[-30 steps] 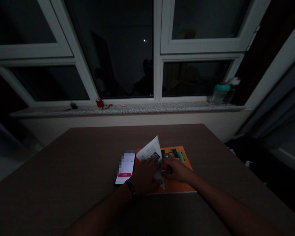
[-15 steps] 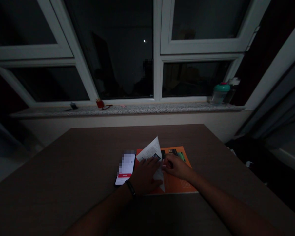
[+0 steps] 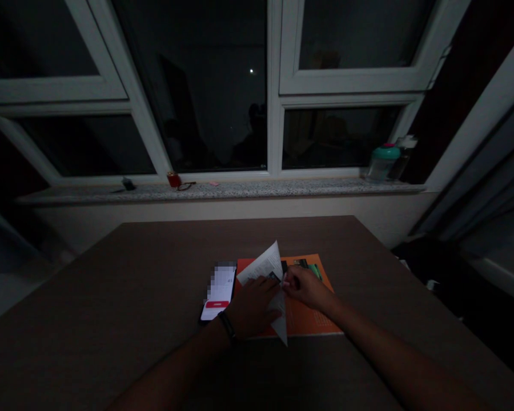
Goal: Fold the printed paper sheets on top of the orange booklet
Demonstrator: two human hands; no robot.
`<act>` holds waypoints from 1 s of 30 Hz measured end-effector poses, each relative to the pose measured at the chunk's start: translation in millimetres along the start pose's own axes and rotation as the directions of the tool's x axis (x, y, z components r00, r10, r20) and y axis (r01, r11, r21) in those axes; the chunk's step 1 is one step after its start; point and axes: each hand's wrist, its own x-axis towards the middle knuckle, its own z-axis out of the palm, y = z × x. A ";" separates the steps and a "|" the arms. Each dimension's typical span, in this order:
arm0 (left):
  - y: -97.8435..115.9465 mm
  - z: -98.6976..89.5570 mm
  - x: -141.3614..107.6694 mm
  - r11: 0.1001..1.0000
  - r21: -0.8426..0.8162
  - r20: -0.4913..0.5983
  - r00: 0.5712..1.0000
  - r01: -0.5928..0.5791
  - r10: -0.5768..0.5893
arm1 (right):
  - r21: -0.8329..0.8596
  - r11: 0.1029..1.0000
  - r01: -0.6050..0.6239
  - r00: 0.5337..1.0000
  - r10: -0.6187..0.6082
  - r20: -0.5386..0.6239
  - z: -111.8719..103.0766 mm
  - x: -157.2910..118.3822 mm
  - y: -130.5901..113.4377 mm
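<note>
A printed sheet of white paper, folded to pointed corners, lies on an orange book or magazine on the table. My left hand, with a dark band at its wrist, rests flat across the paper with its fingers stretched out, covering much of it. At the paper's right edge, my right hand is closed in a pinch on the sheet; its fingertips are partly hidden. Left of the book, close to my left hand, lies a lit phone with a red button on its screen.
The brown table reaches almost to the wall under a granite windowsill. On the sill stand a small red container, a little dark object and a teal-lidded bottle. Dark windows rise behind.
The folded paper has shifted slightly, its lower tip now reaching past the book's near edge. My right hand's pinch has closed in at the paper's edge; my left hand stays nearly in place.
</note>
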 end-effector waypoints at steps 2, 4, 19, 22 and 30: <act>-0.3 0.7 -0.3 1.000 -0.009 -0.001 1.000 0.001 -0.001 | 0.013 1.000 -0.028 0.999 0.028 -0.046 1.7 1.4 2.8; -1.2 2.0 -1.3 1.000 -0.023 -0.015 1.000 0.004 -0.004 | 0.024 0.999 -0.029 0.998 0.030 -0.059 1.8 1.2 4.3; -2.6 3.5 -1.4 0.999 -0.021 -0.021 0.999 -0.030 0.030 | -0.003 0.980 0.197 0.975 -0.196 0.102 -13.3 -5.1 -10.6; -3.1 4.3 -1.2 1.000 -0.021 -0.026 0.999 -0.020 0.019 | -0.006 0.978 0.210 0.970 -0.208 0.124 -13.7 -6.8 -10.4; 0.3 0.1 -0.3 1.000 -0.029 -0.029 1.000 -0.002 0.002 | -0.103 0.987 0.124 0.991 -0.117 0.067 -11.5 -3.2 -7.8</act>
